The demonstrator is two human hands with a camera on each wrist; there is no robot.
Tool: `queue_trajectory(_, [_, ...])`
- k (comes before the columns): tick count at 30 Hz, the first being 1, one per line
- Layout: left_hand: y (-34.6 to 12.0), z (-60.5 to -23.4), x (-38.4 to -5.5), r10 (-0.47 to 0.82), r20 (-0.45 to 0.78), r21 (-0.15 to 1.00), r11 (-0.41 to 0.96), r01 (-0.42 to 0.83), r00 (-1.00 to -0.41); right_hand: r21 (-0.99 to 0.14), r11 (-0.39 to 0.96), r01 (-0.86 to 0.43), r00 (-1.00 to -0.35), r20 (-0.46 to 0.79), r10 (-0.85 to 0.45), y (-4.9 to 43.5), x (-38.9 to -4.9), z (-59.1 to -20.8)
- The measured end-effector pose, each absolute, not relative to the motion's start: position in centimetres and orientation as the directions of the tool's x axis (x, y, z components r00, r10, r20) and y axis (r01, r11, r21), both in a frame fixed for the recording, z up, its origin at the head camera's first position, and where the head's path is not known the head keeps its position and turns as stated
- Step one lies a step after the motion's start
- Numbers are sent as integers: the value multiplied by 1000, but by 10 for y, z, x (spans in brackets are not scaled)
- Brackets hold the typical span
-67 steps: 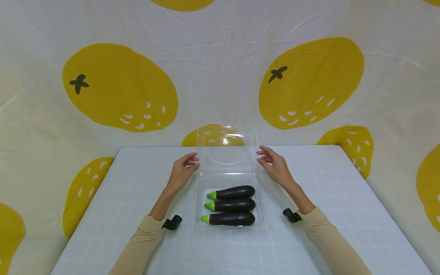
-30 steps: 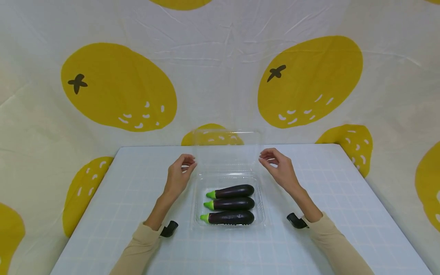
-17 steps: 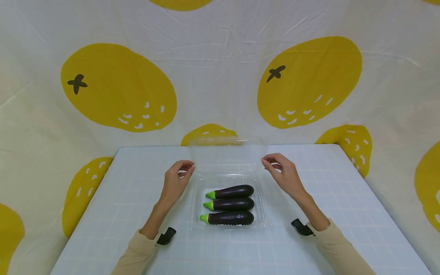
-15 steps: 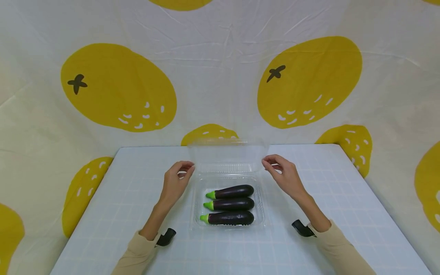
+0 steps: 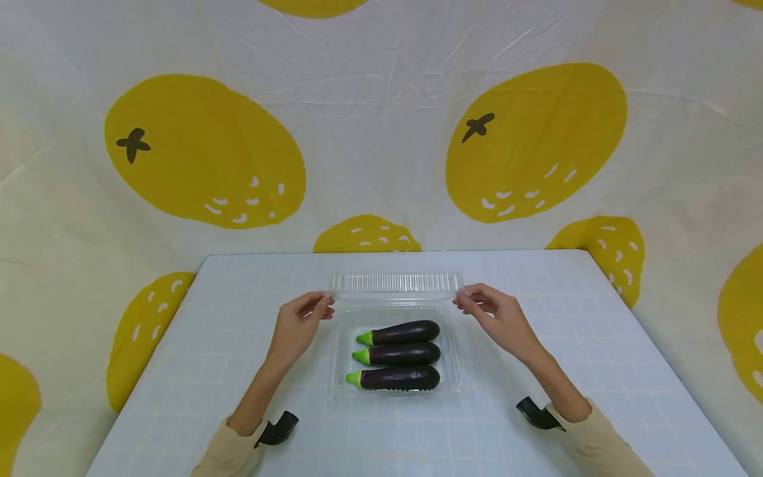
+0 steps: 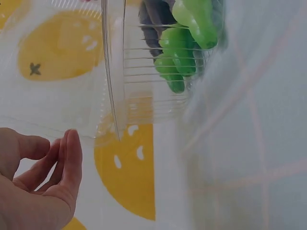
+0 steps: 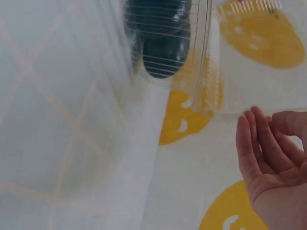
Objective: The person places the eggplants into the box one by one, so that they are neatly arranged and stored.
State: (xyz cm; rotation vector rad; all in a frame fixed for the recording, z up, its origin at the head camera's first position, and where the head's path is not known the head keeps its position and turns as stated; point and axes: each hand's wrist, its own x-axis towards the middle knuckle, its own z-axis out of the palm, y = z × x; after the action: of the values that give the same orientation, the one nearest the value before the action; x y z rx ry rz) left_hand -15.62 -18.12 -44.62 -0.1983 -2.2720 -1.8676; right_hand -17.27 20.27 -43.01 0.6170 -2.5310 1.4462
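A clear plastic clamshell container [image 5: 454,361] stands on the table with three dark purple, green-capped eggplants [image 5: 399,354] lying side by side in its base. Its hinged lid [image 5: 396,283] is tilted up at the far side, seen nearly edge-on in the head view. At the lid's left corner my left hand [image 5: 296,328] pinches the rim between thumb and fingers. My right hand [image 5: 503,323] pinches the right corner likewise. Green caps [image 6: 177,52] show through the ribbed wall in the left wrist view; in the right wrist view the rounded dark ends [image 7: 163,52] do.
A pale checked cloth covers the table [image 5: 197,371]. Behind it hangs a white curtain [image 5: 381,132] printed with large yellow fruit. A black wrist camera [image 5: 278,429] sits at the left cuff, another black camera [image 5: 538,415] at the right.
The lid has swung from upright against the curtain toward me and down. Both hands have moved nearer and slightly outward with its rim. The eggplants and the base have stayed put.
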Motion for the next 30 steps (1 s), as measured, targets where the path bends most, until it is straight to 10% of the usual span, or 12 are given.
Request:
queue_trajectory(15, [-186,-443,-133,-30,0,977,212,-6,-1000,-877,358,-321,-919,198,-341,212,-153,-432])
queue_trajectory(30, [-190,-453,-114,98,38,985,166,54,-994,-930,334,-153,-932,23,-362,212,-131,-435])
